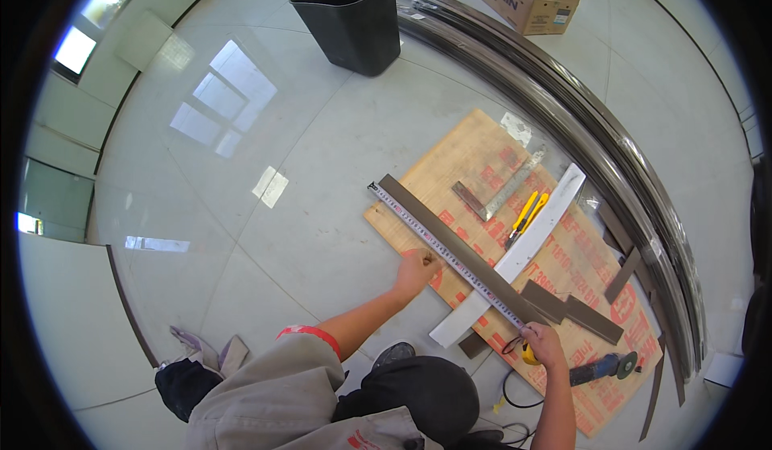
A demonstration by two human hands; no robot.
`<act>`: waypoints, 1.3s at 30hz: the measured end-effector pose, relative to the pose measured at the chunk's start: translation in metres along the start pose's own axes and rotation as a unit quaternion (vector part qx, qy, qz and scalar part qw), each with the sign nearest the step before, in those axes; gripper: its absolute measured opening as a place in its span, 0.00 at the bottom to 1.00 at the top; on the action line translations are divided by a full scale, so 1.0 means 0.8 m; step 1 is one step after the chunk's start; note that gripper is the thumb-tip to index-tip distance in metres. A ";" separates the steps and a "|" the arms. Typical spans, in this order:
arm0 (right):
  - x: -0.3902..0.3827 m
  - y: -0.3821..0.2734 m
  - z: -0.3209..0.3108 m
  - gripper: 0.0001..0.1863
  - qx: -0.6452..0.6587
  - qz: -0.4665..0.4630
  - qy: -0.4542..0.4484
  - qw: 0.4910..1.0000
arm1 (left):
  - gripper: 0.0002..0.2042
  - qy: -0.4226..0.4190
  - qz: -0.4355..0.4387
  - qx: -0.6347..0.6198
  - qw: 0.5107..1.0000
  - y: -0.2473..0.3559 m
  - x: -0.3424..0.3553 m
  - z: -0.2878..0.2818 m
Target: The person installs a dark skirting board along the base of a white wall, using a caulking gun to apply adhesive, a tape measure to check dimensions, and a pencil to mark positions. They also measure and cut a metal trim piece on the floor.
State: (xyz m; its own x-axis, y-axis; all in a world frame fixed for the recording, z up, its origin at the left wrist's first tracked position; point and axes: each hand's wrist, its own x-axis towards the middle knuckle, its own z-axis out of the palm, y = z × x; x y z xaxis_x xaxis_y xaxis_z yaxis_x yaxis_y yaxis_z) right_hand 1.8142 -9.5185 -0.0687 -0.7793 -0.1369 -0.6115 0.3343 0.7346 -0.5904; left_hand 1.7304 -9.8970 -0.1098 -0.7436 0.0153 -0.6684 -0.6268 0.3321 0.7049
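A long dark brown strip (460,246) lies diagonally over a printed wooden board (434,148) and across a white strip (531,249). Along its near edge runs the extended tape measure blade (434,241), its hook by the strip's far left end. My right hand (544,344) grips the yellow tape measure case (529,354) at the strip's near right end. Beside the blade's middle, my left hand (418,271) is closed with curled fingers at the board's left edge; whatever it may hold is too small to make out.
A metal square (492,197) and yellow utility knives (527,215) lie on the board. An angle grinder (599,369) with a cord rests right of my right hand, near short brown offcuts (593,319). Long wrapped profiles (555,112), a black bin (354,24) and a cardboard box (531,0) stand beyond.
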 end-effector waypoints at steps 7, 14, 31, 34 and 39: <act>0.017 0.020 0.000 0.16 -0.031 0.011 0.039 0.999 | 0.28 0.135 0.440 0.386 0.799 0.051 0.008 0.003; 0.008 0.022 0.010 0.16 -0.033 -0.016 0.079 0.996 | 0.20 0.008 0.421 0.555 0.717 0.059 0.070 -0.004; 0.011 0.035 -0.009 0.32 -0.108 0.211 0.176 0.956 | 0.30 -0.043 0.406 0.588 0.698 0.079 0.069 -0.003; 0.010 0.052 -0.007 0.34 -0.110 0.214 0.184 0.953 | 0.30 -0.048 0.398 0.592 0.699 0.081 0.072 0.000; 0.003 0.073 0.002 0.33 -0.058 0.197 0.168 0.964 | 0.30 -0.059 0.409 0.606 0.680 0.079 0.076 -0.009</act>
State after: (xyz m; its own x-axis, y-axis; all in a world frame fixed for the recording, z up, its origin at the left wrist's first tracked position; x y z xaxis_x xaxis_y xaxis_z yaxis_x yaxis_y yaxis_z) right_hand 1.8327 -9.4767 -0.1051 -0.7373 0.3767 -0.5608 0.5939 0.7571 -0.2722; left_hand 1.6437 -9.8817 -0.1046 -0.6592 0.7140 -0.2360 0.6902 0.6990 0.1871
